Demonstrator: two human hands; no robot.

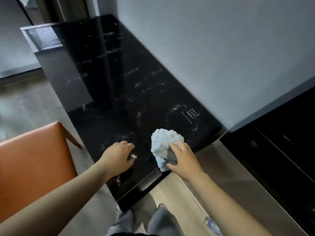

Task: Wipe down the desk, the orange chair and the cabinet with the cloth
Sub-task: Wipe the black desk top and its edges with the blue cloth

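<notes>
A glossy black desk (119, 92) with pale speckled streaks runs away from me along the wall. A crumpled light blue cloth (164, 142) lies on its near right corner. My right hand (184, 159) rests on the near part of the cloth, fingers spread and fairly straight. My left hand (117, 157) lies on the desk top just left of the cloth, fingers loosely bent, holding nothing. The orange chair (34, 164) stands at the left, beside the desk's long edge. A dark cabinet (276, 155) stands at the right, against the wall.
A small white-lettered label (191, 114) sits on the desk near the wall. The grey wall (221, 57) bounds the desk on the right. A light wooden strip (238, 189) runs along the cabinet. Grey floor (25, 103) lies to the left. My legs (144, 222) show below the desk end.
</notes>
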